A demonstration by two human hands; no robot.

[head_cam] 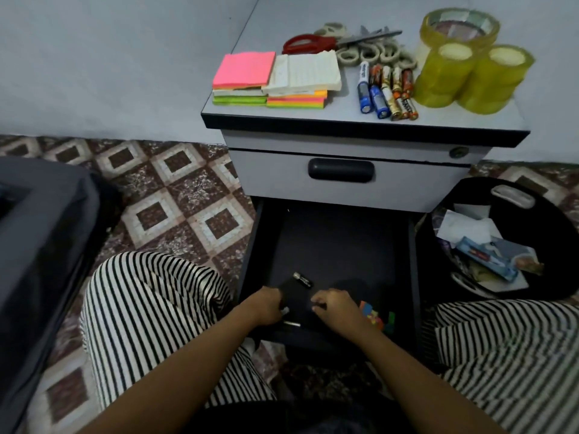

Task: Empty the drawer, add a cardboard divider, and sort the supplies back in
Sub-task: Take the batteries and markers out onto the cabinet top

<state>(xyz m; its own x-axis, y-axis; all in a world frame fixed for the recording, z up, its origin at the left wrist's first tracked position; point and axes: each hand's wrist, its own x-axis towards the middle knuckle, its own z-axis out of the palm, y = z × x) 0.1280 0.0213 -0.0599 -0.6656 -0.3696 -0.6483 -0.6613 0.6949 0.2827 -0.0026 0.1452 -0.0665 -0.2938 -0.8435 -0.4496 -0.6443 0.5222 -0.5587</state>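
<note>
Left hand [266, 308] and right hand [333, 306] are sitting inside the open drawer [338, 245], fingers curling; held item, if any: cannot tell. Tape rolls [473, 76] and note pads [272, 79] are lying on the cabinet top [341, 101]. One battery [303, 279] is lying in the drawer just beyond the hands.

both forearms, bare, reach forward and down, converging slightly. left hand [266, 306]: back up, fingers [277, 300] curled under, toward the right hand [336, 308]. right hand: knuckles up, fingers curled toward the left. the hands lie near each other, not touching. whether either holds anything cannot be told.
</note>
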